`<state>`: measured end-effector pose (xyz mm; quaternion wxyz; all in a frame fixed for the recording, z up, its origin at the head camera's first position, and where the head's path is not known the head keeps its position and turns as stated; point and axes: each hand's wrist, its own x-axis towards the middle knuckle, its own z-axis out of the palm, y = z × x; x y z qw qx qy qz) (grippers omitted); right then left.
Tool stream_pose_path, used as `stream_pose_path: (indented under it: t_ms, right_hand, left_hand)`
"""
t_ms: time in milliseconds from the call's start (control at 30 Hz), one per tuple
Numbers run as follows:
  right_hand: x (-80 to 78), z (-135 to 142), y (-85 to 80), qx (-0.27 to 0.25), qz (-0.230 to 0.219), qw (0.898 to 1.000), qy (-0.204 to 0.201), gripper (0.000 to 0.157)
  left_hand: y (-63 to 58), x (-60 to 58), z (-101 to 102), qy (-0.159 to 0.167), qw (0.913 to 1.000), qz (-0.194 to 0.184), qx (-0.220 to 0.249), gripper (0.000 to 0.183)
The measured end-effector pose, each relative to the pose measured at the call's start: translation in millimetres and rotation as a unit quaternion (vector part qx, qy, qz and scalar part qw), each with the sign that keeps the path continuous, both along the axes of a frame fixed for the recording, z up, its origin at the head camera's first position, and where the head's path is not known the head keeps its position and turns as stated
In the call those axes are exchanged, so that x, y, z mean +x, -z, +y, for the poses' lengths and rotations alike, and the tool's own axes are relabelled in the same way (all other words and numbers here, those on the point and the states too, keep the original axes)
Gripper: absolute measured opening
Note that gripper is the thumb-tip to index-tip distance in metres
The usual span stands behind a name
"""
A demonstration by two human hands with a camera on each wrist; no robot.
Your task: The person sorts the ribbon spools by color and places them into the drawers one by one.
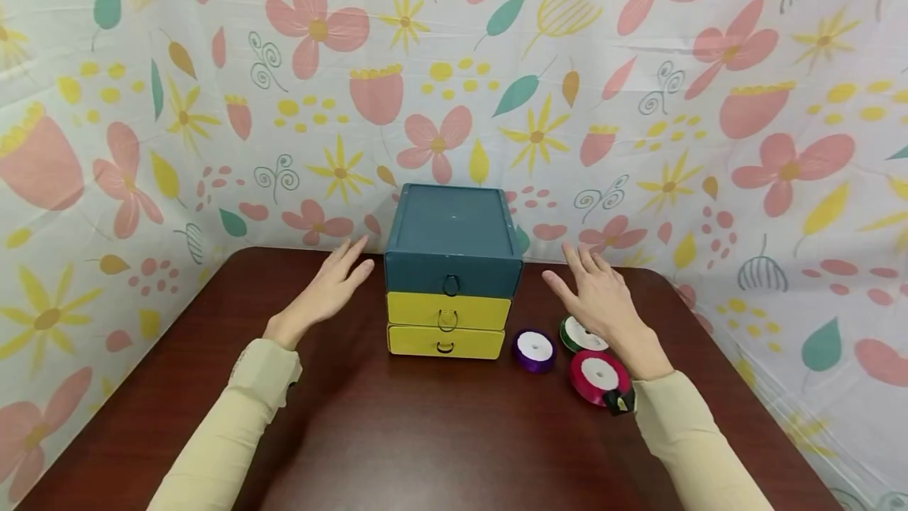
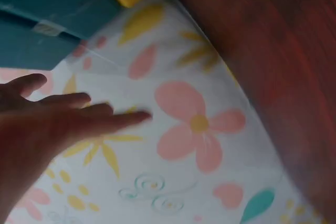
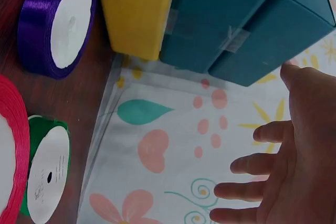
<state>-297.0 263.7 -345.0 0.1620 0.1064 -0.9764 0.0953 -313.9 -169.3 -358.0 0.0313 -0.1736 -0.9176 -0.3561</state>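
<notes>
A small chest of drawers [image 1: 454,219], teal on top with two yellow drawers [image 1: 447,311] below, stands at the back of the table. My left hand [image 1: 333,282] is held to its left with fingers straight and nothing in them. On the other side my right hand [image 1: 603,294] is likewise stretched out, above the ribbon spools. Purple ribbon [image 1: 535,350] lies beside the chest's lower right corner. Close by are a green ribbon spool [image 3: 48,171], partly hidden under the right hand in the head view, and a red ribbon spool [image 1: 599,377].
The dark wooden table [image 1: 397,432] has rounded far corners. A white curtain [image 1: 440,46] printed with flowers and leaves hangs right behind it. Clear tape [image 3: 236,39] runs across seams on the chest's side.
</notes>
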Motion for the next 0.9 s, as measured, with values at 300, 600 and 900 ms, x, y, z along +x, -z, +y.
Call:
stream_pose_path:
  t_ms: [300,600,900]
  right_hand:
    - [4.9,-6.6,-4.3,-0.003,-0.007,1.0,-0.009,0.074]
    - [24.9,-19.4,-19.1,-0.003,0.042,0.999,-0.034,0.062]
    - [47.3,-40.0,-29.7,-0.088,0.158,0.975,-0.126,0.022]
  left_hand:
    - [-27.9,-12.0,20.8,0.083,0.9392,-0.131,0.307,0.067]
    - [-46.1,-22.9,43.0,0.072,0.9218,-0.142,0.354,0.065]
    - [-60.3,-14.7,52.3,0.094,0.9169,-0.181,0.343,0.063]
